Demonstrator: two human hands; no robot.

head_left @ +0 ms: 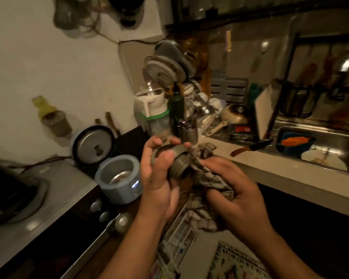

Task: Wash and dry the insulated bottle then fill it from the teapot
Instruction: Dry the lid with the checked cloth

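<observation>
My left hand [159, 176] grips an olive-green bottle lid [176, 160] with a loop handle, held at chest height in front of the counter. My right hand [236, 190] clutches a bunched checked cloth [205, 178] and presses it against the lid's underside. A dark green insulated bottle [176, 109] stands upright, without its lid, on the counter behind my hands. No teapot is plainly recognisable in this view.
A blue rice cooker [119, 178] stands open at left beside a steel stove top [48, 198]. Piled dishes fill a drying rack [206, 105]. A knife [252, 148] lies on the counter edge. The steel sink [318, 150] at right holds a blue bowl.
</observation>
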